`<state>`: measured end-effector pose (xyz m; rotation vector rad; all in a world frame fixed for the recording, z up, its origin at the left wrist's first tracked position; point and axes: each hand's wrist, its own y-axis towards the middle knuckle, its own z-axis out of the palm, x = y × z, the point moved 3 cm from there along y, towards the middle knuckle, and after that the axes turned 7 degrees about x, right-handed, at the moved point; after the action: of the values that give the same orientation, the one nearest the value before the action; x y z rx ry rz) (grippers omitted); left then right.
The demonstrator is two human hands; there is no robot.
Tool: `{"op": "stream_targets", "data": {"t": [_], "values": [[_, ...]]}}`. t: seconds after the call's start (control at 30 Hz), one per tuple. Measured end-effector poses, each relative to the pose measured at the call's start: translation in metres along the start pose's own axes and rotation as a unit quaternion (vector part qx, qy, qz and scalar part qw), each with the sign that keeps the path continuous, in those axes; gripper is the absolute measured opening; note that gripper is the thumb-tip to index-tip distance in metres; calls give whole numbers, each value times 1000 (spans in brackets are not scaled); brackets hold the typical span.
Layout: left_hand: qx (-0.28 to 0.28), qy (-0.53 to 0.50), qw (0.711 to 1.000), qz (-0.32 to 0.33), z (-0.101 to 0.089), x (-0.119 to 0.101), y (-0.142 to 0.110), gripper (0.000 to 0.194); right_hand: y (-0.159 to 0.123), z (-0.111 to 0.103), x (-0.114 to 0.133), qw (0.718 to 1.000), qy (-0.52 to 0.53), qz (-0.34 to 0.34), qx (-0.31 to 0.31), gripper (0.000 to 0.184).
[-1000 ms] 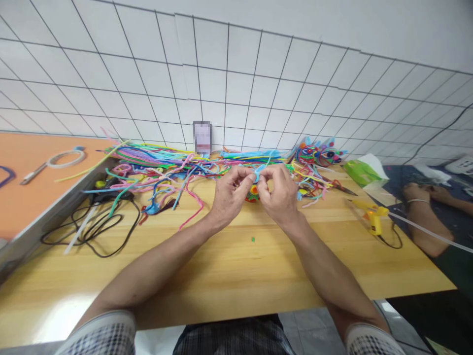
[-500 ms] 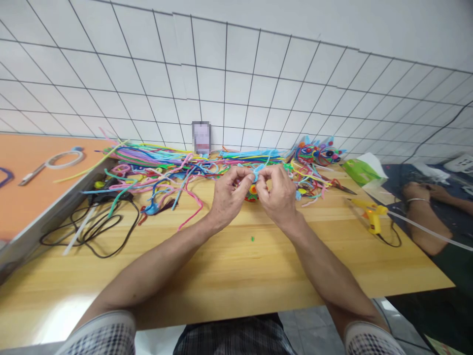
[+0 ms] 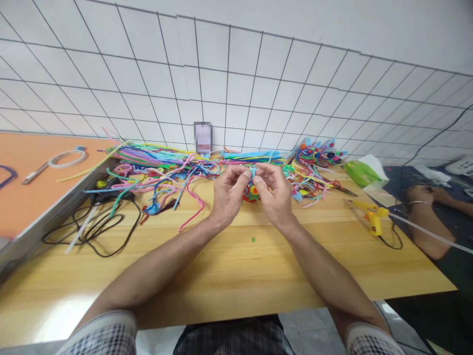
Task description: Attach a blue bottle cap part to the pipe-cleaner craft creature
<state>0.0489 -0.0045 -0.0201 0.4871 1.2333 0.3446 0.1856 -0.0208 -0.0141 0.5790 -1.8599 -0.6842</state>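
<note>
Both hands meet over the middle of the table. My left hand [image 3: 229, 190] is closed, thumb and forefinger pinching a light blue pipe cleaner [image 3: 253, 171]. From the other side, my right hand [image 3: 272, 191] pinches the same blue piece between thumb and fingers. Only a small bit of it shows between the fingertips. Just below and behind the hands sits a round, colourful craft piece [image 3: 253, 191] in red, green, yellow and orange, partly hidden by the fingers. A tiny green scrap [image 3: 253, 239] lies on the wood nearer to me.
Pipe cleaners [image 3: 162, 154] in many colours lie along the wall beneath a propped phone [image 3: 203, 138]. A yellow glue gun [image 3: 375, 219], scissors [image 3: 345, 188] and a finished craft figure [image 3: 320, 154] are at right, with a co-worker's arm [image 3: 424, 222] beyond. Black cable [image 3: 96, 231] coils at left.
The long blue end that stood up above my fingers no longer shows. My fingers have folded in closer around the blue pipe cleaner, and more of the round craft piece is visible.
</note>
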Motion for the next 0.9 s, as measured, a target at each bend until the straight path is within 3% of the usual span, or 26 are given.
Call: {"op": "stream_targets", "data": {"t": [0.37,0.6,0.9], "values": [[-8,-29,999,-24,3,2,-4,22,-2,3,0,1000,8,1,-29,8],[-22,-40,998,-41,3,6,-4,26,-6,12,-2,998,43,46,-30,14],[87,-43,990,-106,5,1,6,30,11,-13,1,999,-6,46,18,7]]}}
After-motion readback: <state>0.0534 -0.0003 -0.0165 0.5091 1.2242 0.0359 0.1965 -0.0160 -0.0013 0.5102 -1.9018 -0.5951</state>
